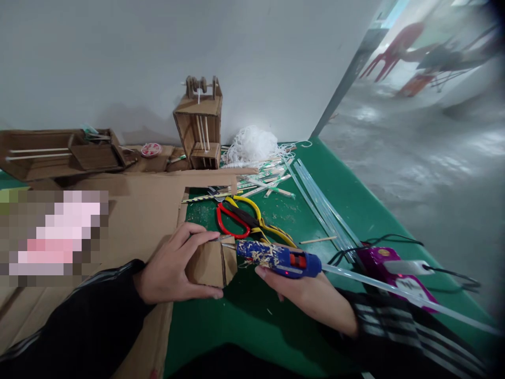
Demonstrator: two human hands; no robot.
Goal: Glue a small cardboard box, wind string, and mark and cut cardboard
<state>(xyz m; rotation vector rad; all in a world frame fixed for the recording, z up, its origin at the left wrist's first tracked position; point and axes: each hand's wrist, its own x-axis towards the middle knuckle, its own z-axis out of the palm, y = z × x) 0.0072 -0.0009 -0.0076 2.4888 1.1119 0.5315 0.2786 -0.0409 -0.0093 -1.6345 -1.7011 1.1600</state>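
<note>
Dark striped sleeves [410,327] fill the lower left and lower right of the frame. At lower centre, the left hand [171,271] pinches a small cardboard box [207,263], fingers along its upper edge and thumb beneath. The right hand [305,295] is wrapped around a blue glue gun [272,258] just right of centre, its metal nozzle at the box's upper edge; whether the tip touches cardboard, I cannot tell.

That nozzle sits just beside the left fingertips, so a slip of either hand could burn them, if the gun is hot. Pale shavings cling to the barrel and could drop into any fresh glue. A long glue stick [366,281] trails toward the right edge, passing in front of a purple power unit [379,257]; catching it there could jerk the nozzle off line. Squeezing too hard might bend the box's walls. Red-handled scissors [245,230], near the frame's centre, could snag the gun if it swings upward.
</note>
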